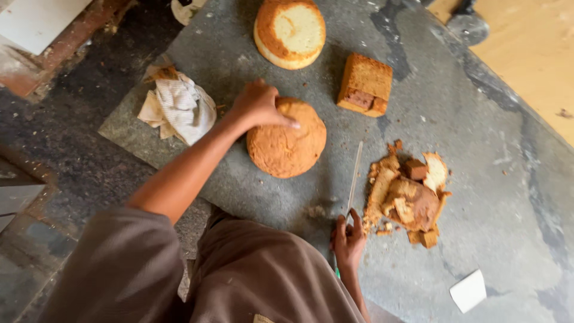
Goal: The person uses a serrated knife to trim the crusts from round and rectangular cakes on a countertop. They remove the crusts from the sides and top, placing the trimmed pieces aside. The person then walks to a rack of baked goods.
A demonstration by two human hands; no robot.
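My left hand (258, 105) rests on the top edge of a round brown cake (287, 140) lying on a grey stone slab (239, 54). The fingers are spread over its crust. My right hand (348, 239) is closed around the handle of a long thin knife (355, 173), whose blade lies flat on the slab and points away from me. The blade sits between the round cake and a pile of cut cake scraps (409, 194) on the right.
A second round cake (290, 30), pale on top, sits at the far edge. A rectangular cake block (366, 84) lies to its right. A crumpled cloth (179, 107) lies left of my left hand. A white card (468, 290) lies at bottom right.
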